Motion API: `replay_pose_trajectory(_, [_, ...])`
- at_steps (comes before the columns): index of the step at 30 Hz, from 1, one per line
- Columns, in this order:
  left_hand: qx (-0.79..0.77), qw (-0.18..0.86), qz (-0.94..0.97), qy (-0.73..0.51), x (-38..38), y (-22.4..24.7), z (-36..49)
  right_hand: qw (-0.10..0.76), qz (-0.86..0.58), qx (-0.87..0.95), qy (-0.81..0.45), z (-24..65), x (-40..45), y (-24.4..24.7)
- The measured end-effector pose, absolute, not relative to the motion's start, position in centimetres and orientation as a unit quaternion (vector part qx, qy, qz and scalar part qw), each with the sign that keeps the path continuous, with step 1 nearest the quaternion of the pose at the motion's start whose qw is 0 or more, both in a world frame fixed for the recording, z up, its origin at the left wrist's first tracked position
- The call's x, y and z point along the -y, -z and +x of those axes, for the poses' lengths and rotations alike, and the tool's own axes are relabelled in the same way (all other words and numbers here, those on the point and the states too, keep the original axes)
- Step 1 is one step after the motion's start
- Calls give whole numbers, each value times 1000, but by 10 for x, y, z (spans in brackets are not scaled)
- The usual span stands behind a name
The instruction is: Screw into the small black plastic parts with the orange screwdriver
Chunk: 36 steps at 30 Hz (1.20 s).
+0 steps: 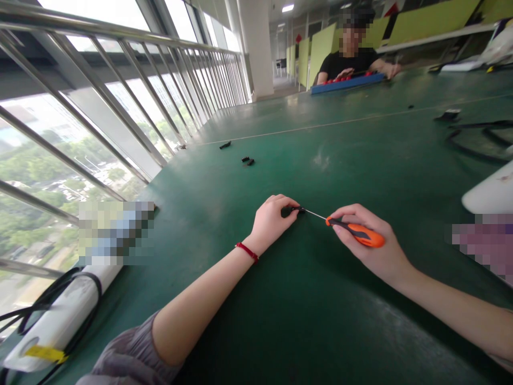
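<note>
Near the middle of the green table [256,321], my left hand [274,219] pinches a small black part [287,212] between thumb and fingers. What kind of part it is cannot be made out, since the fingers cover much of it. My right hand [372,251] is closed around the orange and black handle of a screwdriver [366,235]. Its thin metal shaft points left, and the tip meets or nearly meets the black part at my left fingertips. A red bracelet [247,252] circles my left wrist.
Several small black pieces [248,161] lie beyond my left hand. A white power-strip-like bar [64,315] with black cable lies at the left, beside the metal railing [120,64]. Across the table a person [348,61] sits behind a blue tray [348,84]. Black cables [481,139] lie at right.
</note>
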<state>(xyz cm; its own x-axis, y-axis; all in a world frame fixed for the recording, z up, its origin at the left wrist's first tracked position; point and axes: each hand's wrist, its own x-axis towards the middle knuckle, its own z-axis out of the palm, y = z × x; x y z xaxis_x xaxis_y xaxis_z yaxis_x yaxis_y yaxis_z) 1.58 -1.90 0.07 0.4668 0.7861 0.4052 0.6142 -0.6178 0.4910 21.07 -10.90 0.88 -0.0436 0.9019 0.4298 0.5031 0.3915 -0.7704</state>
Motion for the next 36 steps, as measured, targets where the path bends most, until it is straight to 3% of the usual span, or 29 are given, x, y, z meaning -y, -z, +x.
replay_pose_trajectory(14, [-324,4,890,-322,28,-6,17,446,-504,719,-173,213,100,0])
replay_pose_trajectory(36, [-334,54,876,-345,60,-7,14,355,-483,792,-120,202,90,4])
